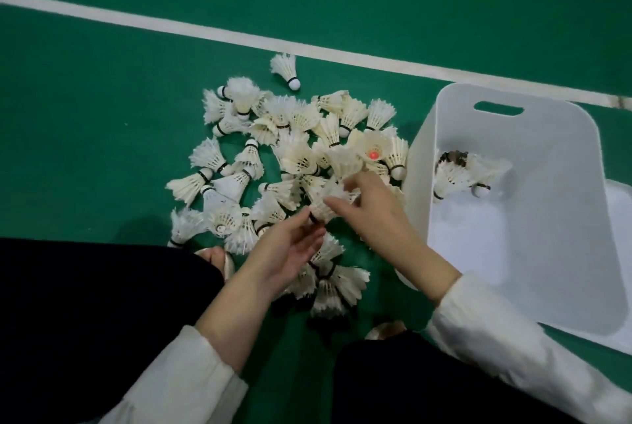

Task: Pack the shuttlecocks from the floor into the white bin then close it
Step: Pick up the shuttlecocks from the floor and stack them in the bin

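Note:
Several white feather shuttlecocks (290, 153) lie heaped on the green floor in front of me. My left hand (290, 249) pinches the cork end of one shuttlecock (323, 206) at the heap's near side. My right hand (372, 208) holds the feathers of a shuttlecock (345, 160) just above that one, fingers curled around it. The white bin (561, 235) stands open at the right, touching the heap's edge, with a few shuttlecocks (468, 172) in its far corner.
A white court line (212, 32) crosses the floor beyond the heap. One shuttlecock (285, 69) lies apart near that line. My dark-trousered knees (102, 304) and feet border the heap's near side. A white flat panel (620, 204) shows behind the bin at right.

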### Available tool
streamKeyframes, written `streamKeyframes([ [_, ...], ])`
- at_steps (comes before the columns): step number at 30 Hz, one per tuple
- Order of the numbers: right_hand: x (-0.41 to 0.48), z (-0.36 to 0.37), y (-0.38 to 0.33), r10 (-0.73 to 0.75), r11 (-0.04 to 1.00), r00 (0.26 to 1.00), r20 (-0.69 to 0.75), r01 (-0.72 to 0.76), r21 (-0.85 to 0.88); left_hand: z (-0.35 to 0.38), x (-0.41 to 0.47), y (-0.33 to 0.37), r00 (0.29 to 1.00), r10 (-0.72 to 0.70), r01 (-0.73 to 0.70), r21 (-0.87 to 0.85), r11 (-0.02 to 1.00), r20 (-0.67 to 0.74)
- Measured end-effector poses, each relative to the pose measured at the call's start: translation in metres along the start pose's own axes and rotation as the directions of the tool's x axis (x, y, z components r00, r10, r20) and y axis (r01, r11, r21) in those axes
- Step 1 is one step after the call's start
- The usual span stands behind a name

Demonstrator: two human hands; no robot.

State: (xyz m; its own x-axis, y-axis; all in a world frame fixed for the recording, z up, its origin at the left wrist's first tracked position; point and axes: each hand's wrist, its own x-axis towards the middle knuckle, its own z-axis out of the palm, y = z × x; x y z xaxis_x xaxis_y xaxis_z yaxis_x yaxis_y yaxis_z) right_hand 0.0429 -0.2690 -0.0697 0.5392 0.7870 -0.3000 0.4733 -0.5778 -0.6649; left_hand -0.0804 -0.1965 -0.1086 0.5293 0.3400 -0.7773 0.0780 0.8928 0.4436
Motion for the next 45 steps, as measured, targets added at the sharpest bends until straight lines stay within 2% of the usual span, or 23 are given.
streamKeyframes([
  [3, 0.004, 0.0, 0.004, -0.017, 1.0, 0.998, 0.054, 0.018, -0.009, -0.004, 0.004, -0.007, 0.999, 0.022, -0.028, 0.219, 0.975, 0.032],
  [4, 0.007, -0.001, 0.007, -0.017, 0.999, 0.999, 0.046, 0.019, -0.029, -0.006, 0.007, -0.005, 0.997, 0.065, -0.076, 0.337, 0.939, 0.044],
  [5, 0.01, -0.003, 0.01, -0.013, 0.999, 1.0, 0.022, 0.014, -0.048, -0.01, 0.012, -0.003, 0.989, 0.137, -0.144, 0.492, 0.859, 0.051],
  [6, 0.013, -0.005, 0.014, -0.009, 0.998, 1.0, -0.002, 0.009, -0.067, -0.015, 0.018, 0.001, 0.97, 0.239, -0.21, 0.67, 0.712, 0.051],
  [7, 0.016, -0.006, 0.018, -0.013, 0.996, 1.0, -0.02, 0.012, -0.086, -0.019, 0.026, 0.006, 0.928, 0.369, -0.246, 0.84, 0.483, 0.06],
  [8, 0.02, -0.007, 0.022, -0.018, 0.995, 1.0, -0.023, 0.016, -0.102, -0.022, 0.034, 0.012, 0.868, 0.483, -0.238, 0.949, 0.205, 0.113],
  [9, 0.022, -0.007, 0.025, -0.022, 0.993, 1.0, -0.016, 0.02, -0.114, -0.024, 0.042, 0.018, 0.818, 0.538, -0.203, 0.977, -0.062, 0.204],
  [10, 0.025, -0.007, 0.027, -0.021, 0.993, 1.0, -0.006, 0.02, -0.119, -0.023, 0.049, 0.023, 0.794, 0.536, -0.149, 0.947, -0.283, 0.286],
  [11, 0.026, -0.006, 0.029, -0.021, 0.993, 1.0, -0.001, 0.021, -0.117, -0.022, 0.058, 0.029, 0.812, 0.488, -0.078, 0.887, -0.456, 0.322],
  [13, 0.027, -0.003, 0.03, -0.028, 0.992, 1.0, -0.004, 0.027, -0.119, -0.02, 0.07, 0.038, 0.867, 0.385, 0.026, 0.743, -0.668, 0.316],
  [15, 0.027, -0.003, 0.032, -0.039, 0.99, 0.999, -0.007, 0.038, -0.133, -0.019, 0.081, 0.044, 0.897, 0.313, 0.055, 0.622, -0.781, 0.313],
  [17, 0.028, -0.005, 0.036, -0.046, 0.99, 0.999, -0.004, 0.045, -0.137, -0.018, 0.086, 0.048, 0.903, 0.263, 0.016, 0.587, -0.81, 0.339],
  [19, 0.028, -0.007, 0.037, -0.048, 0.991, 0.999, -0.009, 0.047, -0.128, -0.02, 0.086, 0.05, 0.885, 0.282, -0.007, 0.614, -0.789, 0.372],
  [22, 0.027, -0.006, 0.035, -0.06, 0.993, 0.998, -0.025, 0.057, -0.107, -0.026, 0.076, 0.051, 0.768, 0.448, -0.008, 0.705, -0.709, 0.459],
  [25, 0.028, -0.005, 0.033, -0.045, 0.998, 0.998, -0.047, 0.042, -0.05, -0.035, 0.062, 0.047, 0.709, 0.557, -0.176, 0.873, -0.455, 0.433],
  [27, 0.028, -0.006, 0.034, -0.035, 0.999, 0.997, -0.068, 0.033, -0.024, -0.037, 0.05, 0.045, 0.681, 0.6, -0.303, 0.907, -0.293, 0.421],
  [29, 0.028, -0.007, 0.037, -0.022, 1.0, 0.996, -0.088, 0.022, -0.012, -0.039, 0.04, 0.043, 0.667, 0.636, -0.37, 0.913, -0.169, 0.388],
  [34, 0.028, -0.006, 0.04, -0.013, 1.0, 0.995, -0.103, 0.01, -0.023, -0.028, 0.038, 0.045, 0.766, 0.587, -0.356, 0.933, 0.046, 0.264],
  [35, 0.028, -0.006, 0.04, -0.013, 1.0, 0.994, -0.105, 0.011, -0.02, -0.025, 0.042, 0.046, 0.771, 0.581, -0.347, 0.937, 0.037, 0.262],
  [38, 0.026, -0.008, 0.041, -0.008, 1.0, 0.992, -0.123, 0.006, -0.014, -0.015, 0.063, 0.051, 0.769, 0.577, -0.242, 0.961, -0.135, 0.275],
  [41, 0.027, -0.009, 0.043, 0.002, 1.0, 0.991, -0.135, -0.004, -0.012, -0.012, 0.085, 0.052, 0.824, 0.518, -0.107, 0.962, -0.252, 0.228],
  [43, 0.028, -0.008, 0.043, 0.0, 1.0, 0.991, -0.132, -0.001, -0.011, -0.013, 0.097, 0.051, 0.865, 0.47, -0.043, 0.959, -0.281, 0.177],
  [45, 0.029, -0.007, 0.043, -0.009, 1.0, 0.992, -0.127, 0.007, -0.024, -0.017, 0.106, 0.049, 0.875, 0.461, -0.016, 0.962, -0.274, 0.146],
])
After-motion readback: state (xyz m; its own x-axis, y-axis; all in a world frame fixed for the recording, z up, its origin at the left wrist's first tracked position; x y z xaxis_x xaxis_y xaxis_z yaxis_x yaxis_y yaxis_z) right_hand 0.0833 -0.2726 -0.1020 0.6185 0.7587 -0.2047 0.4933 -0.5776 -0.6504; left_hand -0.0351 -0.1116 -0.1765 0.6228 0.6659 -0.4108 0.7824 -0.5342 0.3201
